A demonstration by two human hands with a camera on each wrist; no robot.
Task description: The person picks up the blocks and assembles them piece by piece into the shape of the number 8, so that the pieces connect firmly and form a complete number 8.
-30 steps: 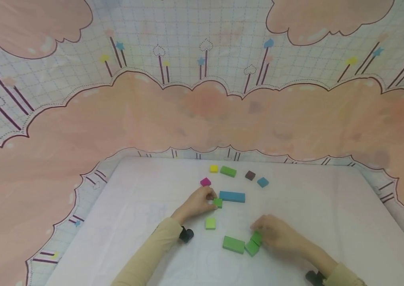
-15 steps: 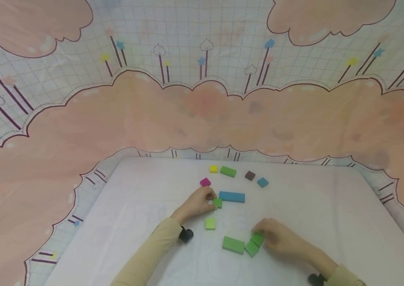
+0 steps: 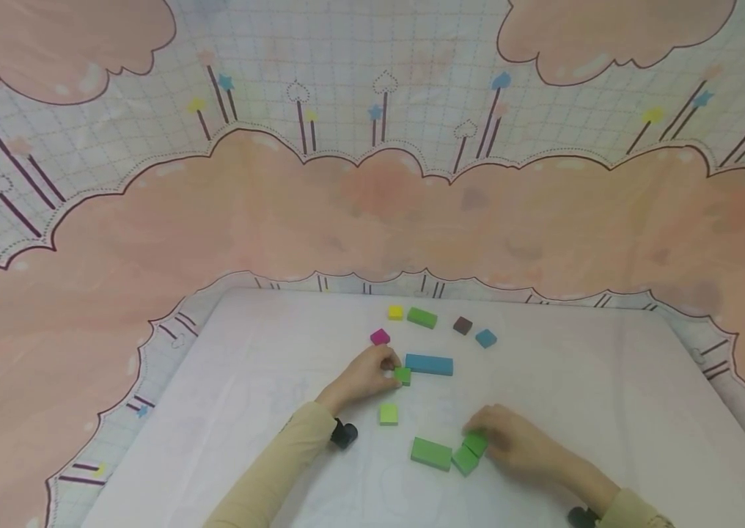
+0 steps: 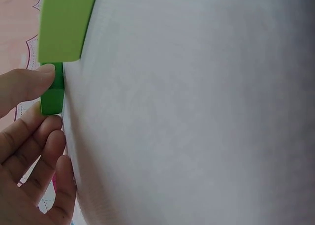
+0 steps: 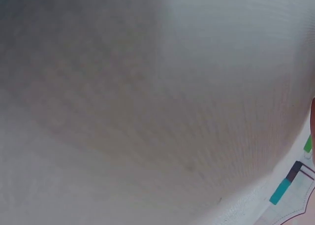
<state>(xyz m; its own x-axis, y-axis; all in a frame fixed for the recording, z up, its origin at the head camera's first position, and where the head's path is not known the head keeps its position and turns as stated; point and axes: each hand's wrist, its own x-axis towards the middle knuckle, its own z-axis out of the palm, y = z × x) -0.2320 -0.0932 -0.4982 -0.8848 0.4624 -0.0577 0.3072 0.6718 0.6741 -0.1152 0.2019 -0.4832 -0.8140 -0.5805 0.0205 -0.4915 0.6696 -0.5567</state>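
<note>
My left hand (image 3: 367, 372) pinches a small green block (image 3: 402, 376) between thumb and fingers, right at the left end of a long blue block (image 3: 429, 364). In the left wrist view, the thumb lies on one side of that block and the fingertips are at its lower end. My right hand (image 3: 511, 438) holds another small green block (image 3: 475, 443) by its upper right side, the fingers partly covering it. Its lower left side meets a second green block (image 3: 465, 460), whose corner is at the end of a longer green block (image 3: 431, 454).
A light green block (image 3: 388, 414) lies between the hands, nearer the left wrist. Farther back sit a magenta block (image 3: 380, 336), a yellow block (image 3: 395, 312), a green oblong block (image 3: 421, 317), a dark brown block (image 3: 462, 325) and a blue block (image 3: 486, 338) on the white table (image 3: 597, 389).
My right hand has shifted slightly toward me, and the green block in its fingers has moved a little with it. The left hand stays in place on its block.
</note>
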